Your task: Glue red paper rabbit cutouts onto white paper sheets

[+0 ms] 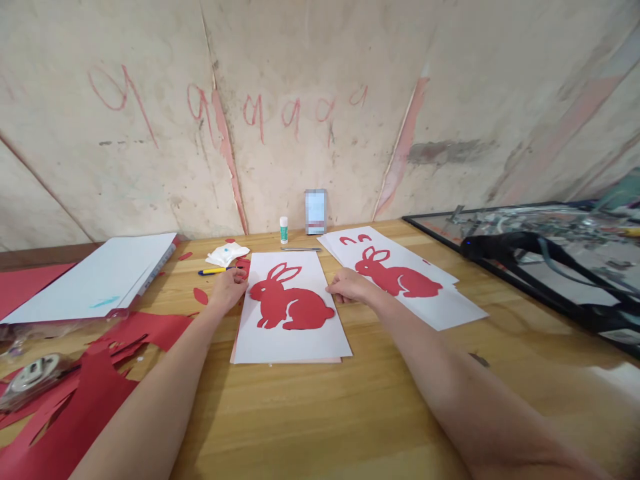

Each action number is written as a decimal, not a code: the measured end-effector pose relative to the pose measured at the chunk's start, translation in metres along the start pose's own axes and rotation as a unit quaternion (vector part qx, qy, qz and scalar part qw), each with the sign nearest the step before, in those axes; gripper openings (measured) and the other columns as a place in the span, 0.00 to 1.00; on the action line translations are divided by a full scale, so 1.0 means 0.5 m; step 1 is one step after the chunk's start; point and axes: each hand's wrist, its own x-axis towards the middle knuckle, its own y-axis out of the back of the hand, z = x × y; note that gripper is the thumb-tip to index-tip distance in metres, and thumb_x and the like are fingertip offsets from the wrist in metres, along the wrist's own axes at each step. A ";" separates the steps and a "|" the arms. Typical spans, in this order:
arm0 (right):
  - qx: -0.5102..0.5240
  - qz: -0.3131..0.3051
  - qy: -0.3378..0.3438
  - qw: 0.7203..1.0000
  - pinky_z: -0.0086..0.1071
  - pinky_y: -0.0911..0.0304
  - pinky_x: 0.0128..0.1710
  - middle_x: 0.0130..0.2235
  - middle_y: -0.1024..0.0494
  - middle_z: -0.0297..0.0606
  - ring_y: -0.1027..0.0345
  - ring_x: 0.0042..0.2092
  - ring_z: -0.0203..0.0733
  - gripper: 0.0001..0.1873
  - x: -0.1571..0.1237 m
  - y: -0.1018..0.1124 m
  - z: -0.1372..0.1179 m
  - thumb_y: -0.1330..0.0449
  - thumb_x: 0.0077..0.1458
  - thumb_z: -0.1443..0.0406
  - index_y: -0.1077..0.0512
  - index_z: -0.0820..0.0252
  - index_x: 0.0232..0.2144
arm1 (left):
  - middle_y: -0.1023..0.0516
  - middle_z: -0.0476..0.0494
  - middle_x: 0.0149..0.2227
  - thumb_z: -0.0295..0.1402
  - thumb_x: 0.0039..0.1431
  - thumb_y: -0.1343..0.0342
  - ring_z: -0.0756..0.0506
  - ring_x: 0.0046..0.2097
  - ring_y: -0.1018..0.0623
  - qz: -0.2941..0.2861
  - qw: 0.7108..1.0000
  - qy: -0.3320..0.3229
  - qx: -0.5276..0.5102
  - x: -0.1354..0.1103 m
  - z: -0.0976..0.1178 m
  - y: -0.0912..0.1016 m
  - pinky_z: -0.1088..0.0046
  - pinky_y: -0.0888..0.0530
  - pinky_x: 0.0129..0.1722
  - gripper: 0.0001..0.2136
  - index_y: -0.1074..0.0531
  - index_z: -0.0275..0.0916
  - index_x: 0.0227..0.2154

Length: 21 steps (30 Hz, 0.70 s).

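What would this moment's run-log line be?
left hand: at left edge of white sheet | right hand: at same sheet's right edge | red paper rabbit: on sheet | glue stick: upright

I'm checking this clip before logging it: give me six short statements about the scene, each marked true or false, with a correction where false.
1. The left hand is at the left edge of a white sheet bearing a red rabbit. True.
2. The right hand is on that rabbit's ears. False: it is at the sheet's right edge.
3. A white-capped tube stands left of the phone. True.
4. The phone lies face down. False: it is propped upright near the wall, screen showing.
5. A second red rabbit lies on white paper on the right. True.
6. The yellow pen lies right of both rabbits. False: it lies left of them, near the left hand.
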 end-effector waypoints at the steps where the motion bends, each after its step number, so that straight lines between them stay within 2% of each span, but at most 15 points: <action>1: 0.002 0.000 -0.001 1.000 0.26 0.49 0.16 0.14 0.31 0.35 0.42 0.17 0.31 0.18 0.000 -0.001 0.000 0.40 0.51 0.67 0.35 0.61 0.12 | 0.25 0.51 0.23 0.26 0.43 0.40 0.47 0.28 0.24 -0.002 1.000 0.002 -0.001 -0.001 0.000 0.001 0.73 0.30 0.30 0.12 0.28 0.38 0.34; 9: -0.002 0.017 0.039 0.999 0.26 0.48 0.19 0.17 0.30 0.32 0.41 0.20 0.31 0.13 0.011 -0.009 0.004 0.41 0.49 0.68 0.36 0.59 0.15 | 0.28 0.54 0.19 0.26 0.37 0.41 0.48 0.22 0.28 -0.041 0.998 0.045 -0.013 -0.004 0.010 0.022 0.75 0.36 0.22 0.15 0.29 0.38 0.33; 14: -0.025 0.028 0.064 0.997 0.26 0.47 0.22 0.18 0.30 0.32 0.38 0.22 0.33 0.11 0.013 -0.016 -0.002 0.42 0.49 0.69 0.35 0.60 0.17 | 0.30 0.54 0.15 0.25 0.35 0.41 0.47 0.20 0.29 -0.048 0.996 0.075 0.023 0.000 0.008 0.037 0.74 0.39 0.21 0.17 0.29 0.38 0.34; 16: -0.040 0.049 0.071 0.995 0.26 0.46 0.24 0.21 0.28 0.32 0.35 0.25 0.34 0.10 0.012 -0.016 -0.006 0.42 0.49 0.70 0.34 0.60 0.19 | 0.30 0.54 0.16 0.25 0.34 0.41 0.46 0.21 0.29 -0.031 0.996 0.068 0.046 0.001 0.009 0.042 0.73 0.37 0.23 0.17 0.29 0.38 0.33; 19: -0.080 0.113 0.080 0.987 0.26 0.45 0.27 0.28 0.24 0.35 0.33 0.31 0.36 0.05 0.006 -0.012 -0.015 0.40 0.49 0.70 0.31 0.60 0.23 | 0.27 0.52 0.21 0.28 0.35 0.39 0.46 0.26 0.27 -0.009 0.997 0.031 0.068 -0.005 0.017 0.051 0.73 0.35 0.26 0.15 0.27 0.39 0.32; 21: -0.087 0.113 0.089 0.986 0.26 0.45 0.27 0.28 0.24 0.35 0.33 0.32 0.36 0.05 -0.002 -0.009 -0.022 0.39 0.50 0.68 0.31 0.60 0.23 | 0.25 0.50 0.24 0.31 0.37 0.38 0.45 0.29 0.25 -0.021 0.997 0.007 0.075 -0.011 0.025 0.054 0.73 0.34 0.27 0.11 0.26 0.40 0.29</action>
